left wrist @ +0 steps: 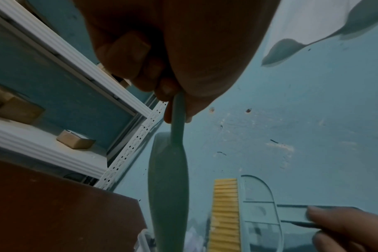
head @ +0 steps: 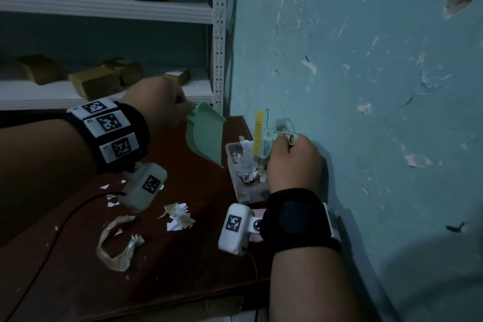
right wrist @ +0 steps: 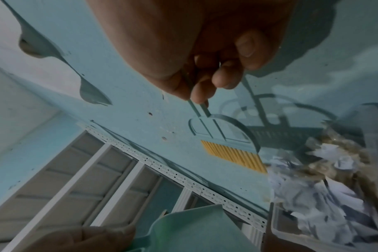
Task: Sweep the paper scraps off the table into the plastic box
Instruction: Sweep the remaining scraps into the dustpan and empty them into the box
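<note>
My left hand grips the handle of a mint-green dustpan, tilted with its lip down beside the clear plastic box. The box stands at the table's right edge against the wall and holds crumpled paper scraps. My right hand pinches the handle of a small green brush with yellow bristles, held upright over the box. In the left wrist view my fingers wrap the dustpan handle. In the right wrist view my fingers hold the brush above the scraps.
Loose paper scraps and a curled strip lie on the dark brown table. A black cable crosses its left side. A white shelf with cardboard boxes stands behind; a scuffed blue wall runs along the right.
</note>
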A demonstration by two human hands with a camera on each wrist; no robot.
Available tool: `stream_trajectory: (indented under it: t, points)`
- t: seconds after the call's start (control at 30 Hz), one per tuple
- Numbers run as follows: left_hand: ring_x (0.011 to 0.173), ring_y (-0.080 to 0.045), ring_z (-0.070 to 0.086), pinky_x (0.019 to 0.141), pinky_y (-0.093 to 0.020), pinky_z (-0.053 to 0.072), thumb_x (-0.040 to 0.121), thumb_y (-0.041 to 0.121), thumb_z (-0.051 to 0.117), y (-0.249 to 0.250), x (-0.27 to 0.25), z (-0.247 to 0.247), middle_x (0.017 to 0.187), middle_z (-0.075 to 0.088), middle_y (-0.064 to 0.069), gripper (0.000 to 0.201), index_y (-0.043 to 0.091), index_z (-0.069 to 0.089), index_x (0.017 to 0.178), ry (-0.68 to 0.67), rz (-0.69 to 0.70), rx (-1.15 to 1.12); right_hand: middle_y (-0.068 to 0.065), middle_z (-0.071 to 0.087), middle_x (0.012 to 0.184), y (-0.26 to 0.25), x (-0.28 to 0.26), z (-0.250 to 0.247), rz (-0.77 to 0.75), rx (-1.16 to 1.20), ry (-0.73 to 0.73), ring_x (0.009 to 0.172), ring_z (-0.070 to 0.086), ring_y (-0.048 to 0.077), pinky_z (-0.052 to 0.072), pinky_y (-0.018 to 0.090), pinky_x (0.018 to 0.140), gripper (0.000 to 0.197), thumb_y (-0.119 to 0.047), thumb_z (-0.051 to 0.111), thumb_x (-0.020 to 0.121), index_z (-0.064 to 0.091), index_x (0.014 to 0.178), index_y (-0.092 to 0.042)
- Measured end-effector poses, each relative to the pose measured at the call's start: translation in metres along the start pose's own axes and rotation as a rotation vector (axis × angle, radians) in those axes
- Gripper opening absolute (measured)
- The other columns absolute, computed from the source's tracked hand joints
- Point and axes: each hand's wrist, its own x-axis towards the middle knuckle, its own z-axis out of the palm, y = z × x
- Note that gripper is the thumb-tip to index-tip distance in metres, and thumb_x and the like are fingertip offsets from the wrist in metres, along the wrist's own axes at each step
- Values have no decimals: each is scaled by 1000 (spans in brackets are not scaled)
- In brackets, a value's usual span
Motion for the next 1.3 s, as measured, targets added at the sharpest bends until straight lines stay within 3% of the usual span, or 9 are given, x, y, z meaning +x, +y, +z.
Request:
stream_trajectory:
  t: [0.27, 0.37, 0.43, 0.53, 0.6, 0.73, 0.8, 0.9, 1.3]
  points:
    - [63, -19, 59, 52, -28, 38, 99, 42, 65, -28, -26, 10, 69, 66, -6, 35, 14, 74, 79, 61, -173, -162, 0, 61, 75, -11, -9, -5, -47, -83, 15, 55, 43, 7, 22, 15, 44, 37, -37, 42, 106, 67, 97, -11]
    - [56, -22, 56, 51, -28, 39, 99, 42, 65, -47, -45, 14, 65, 65, -10, 37, 13, 75, 77, 99, -260, -308, -7, 49, 63, -15, -14, -5, -2, 38, 22, 49, 39, -1, 35, 6, 43, 35, -34, 44, 107, 61, 88, -10]
    - [57, -23, 54, 56, -30, 43, 99, 45, 63, -62, -62, 17, 69, 67, -12, 35, 16, 77, 85, 107, -361, -445, -8, 46, 60, -18, -17, -5, 16, 151, 13, 42, 46, -1, 34, 0, 45, 32, -30, 46, 107, 57, 83, -11]
    - [56, -25, 53, 55, -31, 41, 100, 45, 63, -83, -92, 21, 70, 66, -16, 36, 17, 75, 81, 132, -474, -590, -9, 52, 62, -25, -22, 6, 75, 333, -17, 42, 48, -19, 34, 2, 41, 29, -22, 50, 105, 63, 83, -8]
    - [54, -24, 52, 55, -30, 40, 99, 43, 65, -96, -114, 23, 67, 63, -16, 34, 19, 74, 78, 163, -539, -678, -7, 55, 57, -31, -24, 19, 153, 432, -9, 42, 54, -8, 32, 6, 39, 27, -19, 54, 99, 66, 77, -10]
    - [48, -21, 50, 54, -28, 40, 98, 43, 67, -126, -151, 33, 52, 58, -2, 33, 18, 77, 80, 199, -678, -826, -3, 55, 50, -33, -36, 55, 270, 590, -42, 59, 52, 27, 42, 39, 61, 23, -32, 58, 75, 64, 55, -23]
    - [47, -19, 49, 53, -29, 41, 97, 43, 68, -138, -167, 39, 46, 55, 4, 33, 18, 77, 78, 200, -716, -854, -1, 53, 54, -36, -47, 64, 297, 646, -124, 56, 47, 25, 37, 37, 55, 22, -30, 60, 79, 64, 59, -22]
    - [52, -23, 51, 55, -36, 43, 98, 44, 67, -147, -189, 51, 58, 58, -6, 34, 18, 77, 78, 180, -752, -904, 2, 48, 57, -42, -62, 77, 318, 779, -231, 46, 37, 17, 22, 26, 45, 17, -15, 59, 90, 63, 75, -21]
    - [49, -22, 46, 48, -33, 38, 97, 44, 68, -196, -208, 42, 62, 58, -9, 38, 15, 75, 73, 210, -819, -1043, 1, 45, 55, -62, -115, 127, 172, 716, -389, 52, 37, 19, 25, 27, 46, 33, -16, 58, 86, 49, 55, -24]
